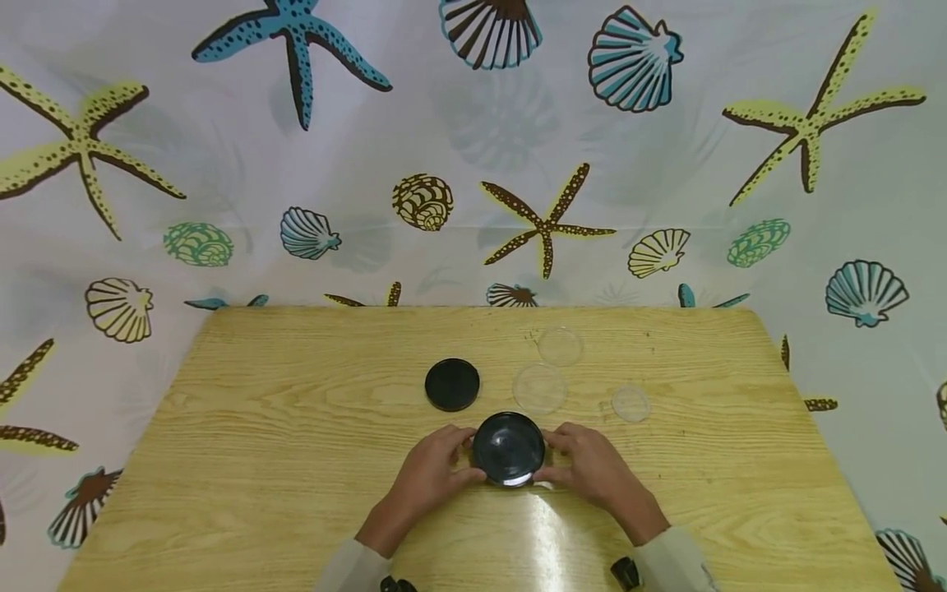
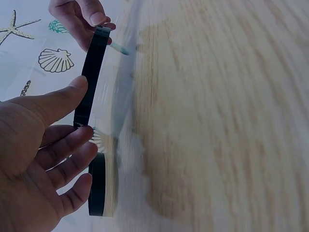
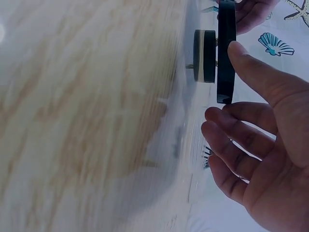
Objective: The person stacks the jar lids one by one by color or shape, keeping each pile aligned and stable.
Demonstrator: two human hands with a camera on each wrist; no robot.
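A glossy black round lid is held level just above the wooden table, between my two hands. My left hand grips its left rim with thumb and fingertips. My right hand grips the right rim. In the left wrist view the lid shows edge-on, with my left hand's thumb and forefinger on it and the right hand's fingers at its far end. In the right wrist view the right hand's thumb lies against the lid's edge.
A second, matte black lid lies flat behind the left hand. Three clear round discs lie on the table, behind and to the right. A seashell-patterned cloth hangs behind the table.
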